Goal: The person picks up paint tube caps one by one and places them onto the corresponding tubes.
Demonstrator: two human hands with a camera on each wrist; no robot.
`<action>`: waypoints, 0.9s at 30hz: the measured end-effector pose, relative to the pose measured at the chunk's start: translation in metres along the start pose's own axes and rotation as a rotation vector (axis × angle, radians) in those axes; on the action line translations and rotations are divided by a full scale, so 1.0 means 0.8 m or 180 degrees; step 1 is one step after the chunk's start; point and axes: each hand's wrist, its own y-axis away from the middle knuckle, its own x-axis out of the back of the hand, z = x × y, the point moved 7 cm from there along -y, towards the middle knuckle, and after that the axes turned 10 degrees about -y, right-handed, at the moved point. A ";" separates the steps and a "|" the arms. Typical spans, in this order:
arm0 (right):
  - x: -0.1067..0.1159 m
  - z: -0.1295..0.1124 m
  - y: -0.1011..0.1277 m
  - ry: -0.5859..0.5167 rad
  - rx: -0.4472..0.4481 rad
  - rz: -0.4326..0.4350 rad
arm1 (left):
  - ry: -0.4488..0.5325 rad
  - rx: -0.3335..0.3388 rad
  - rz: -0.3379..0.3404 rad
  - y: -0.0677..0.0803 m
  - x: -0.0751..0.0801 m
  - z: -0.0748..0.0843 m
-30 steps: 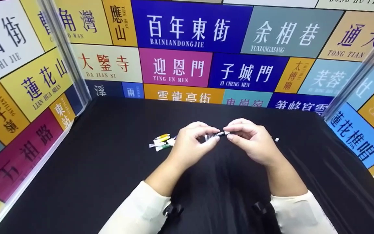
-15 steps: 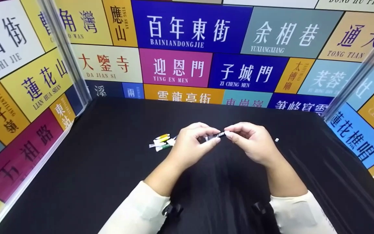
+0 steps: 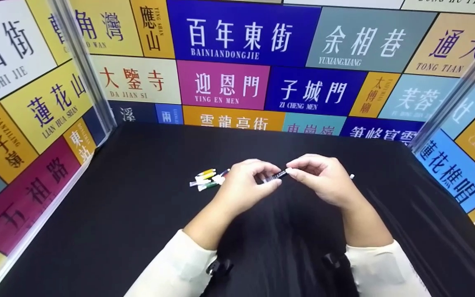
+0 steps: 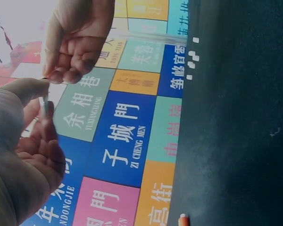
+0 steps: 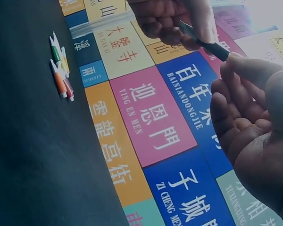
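Holding a small dark pen-like tube between both hands above the black table, I see my left hand with its fingers curled round the tube's left end and my right hand pinching the pale tip at the right end between thumb and forefinger, so both hands are clamped on the same piece and nearly touch each other at the middle. The tube sits just above the table, roughly at its centre, lying almost level with a slight rise toward the right. From the right wrist camera I see the tube as a dark greenish bar running from the left hand's fingers down to my right thumb, whose pad meets its end. The left wrist camera shows only a thin sliver of it between my thumb and fingers, with the right hand close above; the detail there is too washed out to say more. Just beside my left hand, on the table, lies a small cluster of coloured pens in yellow, green, orange and red with white ends, lying close together and partly crossing. A tiny white piece rests on the table just beyond my right hand. Panels of coloured street signs wall the table in on three sides, and cream sleeves cover both forearms
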 end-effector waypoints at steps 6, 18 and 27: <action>0.030 0.023 -0.003 -0.0161 -0.0185 0.0280 | -0.0222 0.0049 -0.0395 0.002 -0.014 -0.002; 0.112 0.079 0.001 -0.0552 -0.0437 0.1096 | -0.0913 -0.0379 -0.1220 0.025 -0.043 0.035; 0.147 0.115 0.014 -0.1123 -0.0486 0.1360 | -0.1202 -0.0518 -0.1555 0.039 -0.081 0.041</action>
